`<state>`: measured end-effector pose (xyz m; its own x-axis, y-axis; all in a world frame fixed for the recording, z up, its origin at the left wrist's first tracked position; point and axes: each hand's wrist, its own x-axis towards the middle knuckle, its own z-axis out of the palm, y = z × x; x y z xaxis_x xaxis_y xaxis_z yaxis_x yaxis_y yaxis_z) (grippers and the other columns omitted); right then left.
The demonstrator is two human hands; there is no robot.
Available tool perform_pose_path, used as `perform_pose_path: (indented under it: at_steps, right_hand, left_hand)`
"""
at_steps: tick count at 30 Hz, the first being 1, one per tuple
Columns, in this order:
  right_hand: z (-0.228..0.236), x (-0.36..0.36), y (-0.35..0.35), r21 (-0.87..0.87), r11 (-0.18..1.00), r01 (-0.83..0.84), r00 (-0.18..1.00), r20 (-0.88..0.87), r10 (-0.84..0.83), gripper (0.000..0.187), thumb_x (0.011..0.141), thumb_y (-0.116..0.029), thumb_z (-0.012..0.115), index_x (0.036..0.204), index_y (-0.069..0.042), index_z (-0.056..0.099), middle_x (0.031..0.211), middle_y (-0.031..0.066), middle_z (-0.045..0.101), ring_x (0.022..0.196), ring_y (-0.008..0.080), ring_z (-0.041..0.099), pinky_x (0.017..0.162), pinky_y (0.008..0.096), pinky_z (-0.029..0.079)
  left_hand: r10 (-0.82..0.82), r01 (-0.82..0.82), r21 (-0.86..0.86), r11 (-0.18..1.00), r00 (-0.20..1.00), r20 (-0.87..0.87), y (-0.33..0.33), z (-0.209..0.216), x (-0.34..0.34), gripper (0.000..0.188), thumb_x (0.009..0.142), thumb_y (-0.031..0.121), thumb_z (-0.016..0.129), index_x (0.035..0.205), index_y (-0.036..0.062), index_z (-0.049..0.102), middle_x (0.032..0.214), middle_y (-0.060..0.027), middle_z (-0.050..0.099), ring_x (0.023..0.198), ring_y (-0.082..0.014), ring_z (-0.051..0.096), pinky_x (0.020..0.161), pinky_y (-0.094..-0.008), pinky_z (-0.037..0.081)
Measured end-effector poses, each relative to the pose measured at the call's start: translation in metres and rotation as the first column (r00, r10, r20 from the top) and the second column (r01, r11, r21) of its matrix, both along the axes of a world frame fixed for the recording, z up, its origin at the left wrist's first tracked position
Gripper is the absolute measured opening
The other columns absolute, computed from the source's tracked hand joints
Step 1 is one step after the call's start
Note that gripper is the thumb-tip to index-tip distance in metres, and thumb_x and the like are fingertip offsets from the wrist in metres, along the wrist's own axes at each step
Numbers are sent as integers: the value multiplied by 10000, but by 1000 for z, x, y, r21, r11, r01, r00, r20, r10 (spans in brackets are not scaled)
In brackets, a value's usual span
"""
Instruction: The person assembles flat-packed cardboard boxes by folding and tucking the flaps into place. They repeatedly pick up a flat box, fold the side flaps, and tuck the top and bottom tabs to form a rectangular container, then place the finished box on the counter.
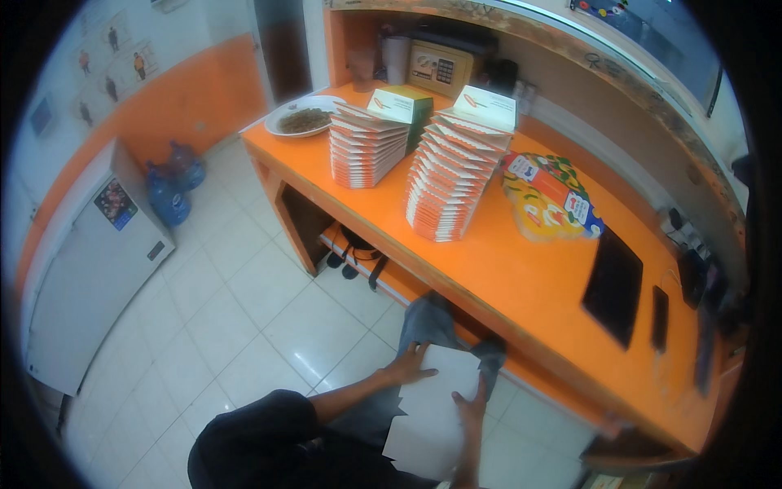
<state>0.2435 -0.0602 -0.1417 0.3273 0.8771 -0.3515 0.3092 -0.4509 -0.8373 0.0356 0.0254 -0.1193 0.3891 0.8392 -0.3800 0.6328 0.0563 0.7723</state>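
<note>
Over my lap I hold a flat white cardboard box blank (432,407) with notched edges and its plain side up. My left hand (407,366) grips its upper left edge, thumb lying on top of the card. On the right edge, my right hand (472,403) closes around the card with its thumb on the white face. The fingers under the card are hidden. On the orange table (521,281) beyond stand a taller stack of nested orange-and-white cartons (452,183) and a shorter carton stack (366,151) to its left.
A plate of food (303,119) sits at the table's far left end. Colourful printed cutouts (554,196), a dark tablet (612,285) and a phone (660,318) lie to the right. Behind stands a safe (433,69). A white freezer (98,261) and blue water bottles (169,196) are at left.
</note>
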Motion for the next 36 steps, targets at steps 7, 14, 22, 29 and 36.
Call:
perform_pose_path:
  at_steps: [7, 14, 22, 29, 36]
  right_hand:
    - [8, 0, 63, 214, 967, -141, 906, 422, 39, 667, 739, -212, 756, 1344, -152, 482, 1416, 175, 417, 1307, 349, 390, 1081, 400, 317]
    - [-15, -13, 93, 33, 984, -173, 957, 242, 160, 227, 846, -354, 652, 1002, -203, 716, 1191, 60, 628, 1186, 285, 501, 1031, 393, 350]
    - [-16, -15, 72, 341, 909, -238, 891, 450, 65, 215, 868, -278, 644, 1055, -196, 710, 1198, 76, 613, 1147, 287, 508, 1005, 393, 374]
    - [-9, -16, 60, 397, 884, -246, 911, 406, 71, 238, 854, -246, 662, 1082, -187, 700, 1244, 74, 577, 1169, 298, 483, 1004, 399, 373]
    - [-7, -17, 46, 558, 804, -207, 883, 460, -92, 145, 808, -138, 712, 946, -93, 706, 1209, 110, 597, 1162, 301, 495, 1020, 392, 358]
  left_hand:
    - [-53, 93, 299, 950, 989, -140, 2, -19, 8, 786, 798, 361, 708, 1388, 23, 314, 1351, -261, 364, 1290, -437, 348, 1021, -485, 381]
    - [-8, 27, 409, 912, 999, -48, -9, -24, 7, 745, 813, 303, 697, 1384, -2, 328, 1393, -224, 358, 1341, -430, 276, 1101, -474, 277]
    - [31, 2, 443, 896, 997, -66, -18, -31, 13, 708, 857, 291, 635, 1435, 81, 284, 1493, -163, 263, 1425, -377, 134, 1085, -554, 261]
    - [50, -1, 499, 867, 995, -85, -25, -28, 14, 698, 857, 281, 639, 1434, 94, 294, 1500, -165, 262, 1420, -389, 147, 1096, -530, 253]
    - [14, -10, 650, 760, 1000, -1, -28, -18, 12, 591, 827, 192, 674, 1345, 74, 415, 1456, -188, 312, 1365, -436, 244, 1079, -493, 300]
